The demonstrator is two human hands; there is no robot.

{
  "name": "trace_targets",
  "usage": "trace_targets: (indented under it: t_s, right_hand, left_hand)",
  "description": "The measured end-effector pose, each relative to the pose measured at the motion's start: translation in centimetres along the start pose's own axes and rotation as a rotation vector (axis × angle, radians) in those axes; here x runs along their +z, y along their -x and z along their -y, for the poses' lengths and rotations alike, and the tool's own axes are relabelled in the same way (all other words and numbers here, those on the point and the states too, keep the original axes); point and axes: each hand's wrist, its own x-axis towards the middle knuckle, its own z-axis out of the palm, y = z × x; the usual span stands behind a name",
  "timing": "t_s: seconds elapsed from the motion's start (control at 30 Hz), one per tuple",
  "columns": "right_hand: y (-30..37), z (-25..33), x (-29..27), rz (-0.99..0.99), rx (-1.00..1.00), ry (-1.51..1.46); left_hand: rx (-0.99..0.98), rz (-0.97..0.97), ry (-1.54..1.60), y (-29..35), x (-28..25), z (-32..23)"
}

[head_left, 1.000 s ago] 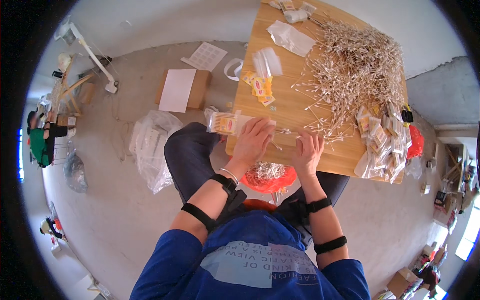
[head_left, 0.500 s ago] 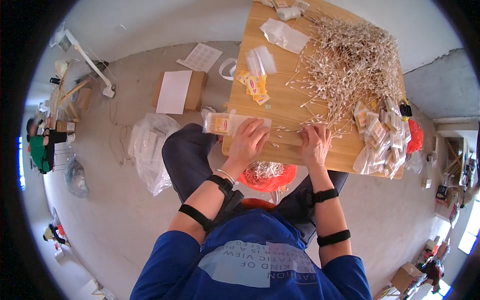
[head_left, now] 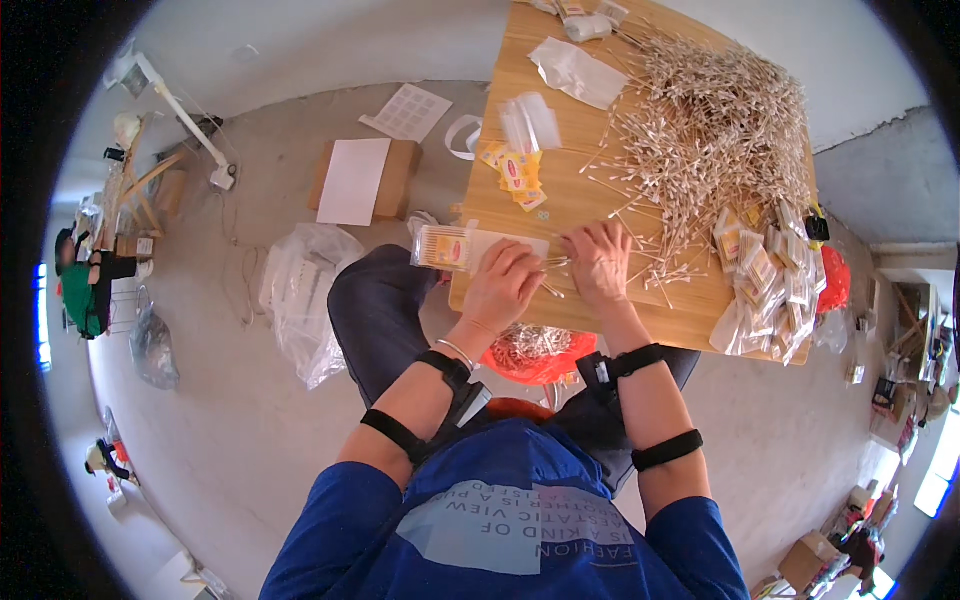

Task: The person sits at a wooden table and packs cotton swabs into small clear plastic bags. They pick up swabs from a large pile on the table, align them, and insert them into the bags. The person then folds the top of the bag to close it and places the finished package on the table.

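Nearest you, a red bag [head_left: 540, 375] of swabs sits below the table's [head_left: 662, 315] near edge. Just beyond, your left hand [head_left: 503, 282], fingers bent, lies right of the clear swab packet [head_left: 440, 247] at the near left corner; your right hand [head_left: 599, 266] curls by loose swabs [head_left: 554, 289], either grip too hidden to tell. Farther: yellow cards [head_left: 520, 172] left, swab heap [head_left: 715, 125] right.

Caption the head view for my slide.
Left hand and right hand near white-tipped cotton swabs heaped on a brown wooden table.
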Motion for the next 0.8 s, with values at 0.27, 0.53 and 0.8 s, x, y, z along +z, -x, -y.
trace_targets:
  t_s: [0.27,0.53,0.8]
  right_hand:
    - [3.0,1.1,-2.0,-0.238,0.204,-0.072]
    - [6.1,0.9,-1.9,-0.078,0.219,0.039]
    - [1.8,0.2,-2.0,-0.087,0.248,0.039]
  left_hand:
    - [-0.070,-0.004,0.013,0.3,0.1,-0.1]
    - [-0.039,0.049,-0.037,-0.5,-0.9,-0.9]
    - [-0.083,0.090,-0.050,-0.3,-0.4,-0.7]
